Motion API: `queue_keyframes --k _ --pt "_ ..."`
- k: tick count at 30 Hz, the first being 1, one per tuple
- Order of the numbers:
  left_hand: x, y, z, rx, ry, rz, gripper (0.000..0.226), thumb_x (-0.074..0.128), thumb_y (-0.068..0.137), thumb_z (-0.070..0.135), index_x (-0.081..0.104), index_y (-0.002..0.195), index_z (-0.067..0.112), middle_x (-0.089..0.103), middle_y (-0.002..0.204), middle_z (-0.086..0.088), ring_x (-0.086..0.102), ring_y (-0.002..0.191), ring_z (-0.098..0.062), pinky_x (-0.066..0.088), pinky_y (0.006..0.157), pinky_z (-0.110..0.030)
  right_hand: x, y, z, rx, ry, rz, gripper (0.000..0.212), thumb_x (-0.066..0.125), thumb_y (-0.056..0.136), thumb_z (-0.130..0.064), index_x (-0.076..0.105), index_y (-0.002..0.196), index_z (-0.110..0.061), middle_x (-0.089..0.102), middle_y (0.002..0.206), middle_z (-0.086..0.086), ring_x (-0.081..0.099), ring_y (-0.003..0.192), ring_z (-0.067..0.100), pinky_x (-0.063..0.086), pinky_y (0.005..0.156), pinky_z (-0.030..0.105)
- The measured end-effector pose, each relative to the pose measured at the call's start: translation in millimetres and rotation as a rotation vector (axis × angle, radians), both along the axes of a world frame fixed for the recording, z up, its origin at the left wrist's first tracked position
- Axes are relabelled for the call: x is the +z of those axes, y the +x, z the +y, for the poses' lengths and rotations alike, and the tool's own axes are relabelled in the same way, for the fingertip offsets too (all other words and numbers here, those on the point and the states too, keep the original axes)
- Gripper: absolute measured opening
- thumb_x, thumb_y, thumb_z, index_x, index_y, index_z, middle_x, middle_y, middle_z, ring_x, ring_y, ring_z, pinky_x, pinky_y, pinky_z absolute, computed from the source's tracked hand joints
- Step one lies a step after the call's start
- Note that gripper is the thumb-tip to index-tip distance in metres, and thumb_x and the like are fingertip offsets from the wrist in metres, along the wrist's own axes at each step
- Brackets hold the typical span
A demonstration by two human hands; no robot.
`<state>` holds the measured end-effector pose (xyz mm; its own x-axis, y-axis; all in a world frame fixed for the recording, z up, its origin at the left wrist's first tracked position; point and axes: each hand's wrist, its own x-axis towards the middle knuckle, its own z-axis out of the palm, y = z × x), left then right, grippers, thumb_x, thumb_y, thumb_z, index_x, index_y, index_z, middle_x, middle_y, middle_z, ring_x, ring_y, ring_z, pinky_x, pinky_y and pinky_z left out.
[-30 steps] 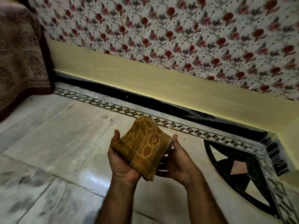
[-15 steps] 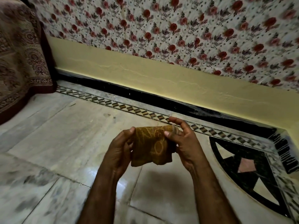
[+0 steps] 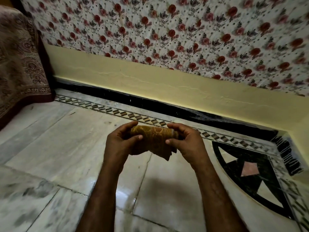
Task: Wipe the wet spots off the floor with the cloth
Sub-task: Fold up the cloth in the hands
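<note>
At far left, a patterned bedspread (image 3: pixel 20 64) hangs down to the marble floor (image 3: pixel 50 148). Left hand (image 3: pixel 117 142) grasps the left end of the folded yellow-brown cloth (image 3: pixel 153 139), thumb on front, fingers curled over top. Cloth is held in the air above the floor, between the 2 hands. Right hand (image 3: pixel 188 143) grasps its right end the same way. Black inlay (image 3: pixel 250 173) sits in the floor at right, floral wall (image 3: pixel 167 30) behind.
</note>
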<state>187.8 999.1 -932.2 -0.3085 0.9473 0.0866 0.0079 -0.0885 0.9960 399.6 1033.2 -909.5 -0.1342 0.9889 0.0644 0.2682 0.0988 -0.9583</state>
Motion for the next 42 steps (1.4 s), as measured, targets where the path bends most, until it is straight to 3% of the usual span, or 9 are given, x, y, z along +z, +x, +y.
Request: queue_keyframes --k 6,9,13,18,23,29,33,37,42 --pt "27.0 0.5 -3.6 0.180 0.136 0.492 0.035 0.083 0.080 0.028 0.076 0.114 0.029 0.074 0.100 0.012 0.066 0.098 0.001 0.046 0.078 -0.002 12.7 3.9 1.3 -0.098 0.138 -0.167 0.012 0.082 0.082 -0.021 0.075 0.090 -0.024 0.060 0.105 -0.003 0.059 0.091 0.010 0.054 0.073 0.027" --pt "35.1 3.0 -1.3 0.235 0.191 0.547 0.024 0.079 0.083 0.032 0.078 0.104 0.020 0.068 0.103 -0.002 0.061 0.103 -0.018 0.052 0.085 -0.028 20.8 3.7 1.0 -0.090 0.075 0.091 0.011 0.073 0.090 -0.018 0.069 0.080 -0.019 0.069 0.080 -0.004 0.064 0.073 0.011 0.052 0.056 0.021" --pt "41.1 14.1 2.8 0.150 0.167 0.438 0.006 0.064 0.096 0.033 0.063 0.099 0.028 0.062 0.101 0.002 0.059 0.096 -0.007 0.042 0.071 -0.006 30.1 -4.7 -2.6 -0.064 0.004 0.216 0.012 0.061 0.099 -0.029 0.067 0.093 -0.020 0.067 0.068 -0.014 0.064 0.063 -0.001 0.046 0.051 0.016" --pt "41.7 23.9 7.9 0.165 0.147 0.416 0.005 0.047 0.104 0.042 0.046 0.104 0.037 0.062 0.086 0.018 0.060 0.076 0.005 0.040 0.056 -0.010 34.0 -10.1 -2.0 -0.078 -0.036 0.209 0.015 0.059 0.100 -0.044 0.064 0.102 -0.030 0.073 0.096 -0.004 0.073 0.089 0.013 0.061 0.078 0.039" --pt "35.1 27.1 15.5 0.168 0.121 0.346 0.008 0.044 0.105 0.040 0.040 0.111 0.043 0.064 0.086 0.011 0.064 0.069 0.002 0.042 0.049 -0.009 31.7 -14.1 1.3 -0.081 -0.187 0.406 0.026 0.058 0.101 -0.038 0.068 0.111 -0.017 0.077 0.100 0.005 0.075 0.091 0.020 0.061 0.076 0.038" --pt "23.3 5.9 24.2 0.090 -0.024 0.058 0.005 0.057 0.098 0.047 0.057 0.099 0.043 0.071 0.091 0.006 0.070 0.086 -0.015 0.057 0.061 -0.034 10.1 -21.0 7.4 0.075 -0.343 0.608 0.051 0.077 0.077 -0.015 0.064 0.124 -0.002 0.074 0.115 0.017 0.073 0.104 0.031 0.062 0.078 0.035" --pt "7.1 -21.6 31.0 -0.137 -0.196 -0.364 0.065 0.080 0.076 0.045 0.052 0.133 0.034 0.072 0.115 0.002 0.072 0.104 -0.022 0.062 0.076 -0.044 -0.5 -33.8 28.3 0.029 -0.315 0.582 0.043 0.075 0.080 -0.012 0.066 0.122 -0.002 0.076 0.110 0.016 0.074 0.099 0.031 0.063 0.076 0.036" --pt "-4.7 -38.2 50.1 -0.297 -0.247 -0.325 0.051 0.082 0.078 0.017 0.065 0.124 0.006 0.075 0.114 -0.012 0.072 0.107 -0.032 0.061 0.086 -0.043 -8.3 -46.9 61.7 -0.004 -0.328 0.548 0.029 0.071 0.087 -0.005 0.068 0.116 -0.005 0.078 0.104 0.014 0.076 0.090 0.028 0.063 0.069 0.033" --pt "34.2 -53.6 79.4 -0.058 -0.108 -0.357 0.049 0.079 0.078 0.016 0.054 0.120 0.021 0.078 0.102 -0.011 0.076 0.092 -0.032 0.062 0.067 -0.037 29.1 -70.3 99.2 0.027 -0.286 0.543 0.052 0.079 0.070 -0.006 0.062 0.119 -0.008 0.079 0.097 0.005 0.077 0.087 0.023 0.062 0.065 0.032"
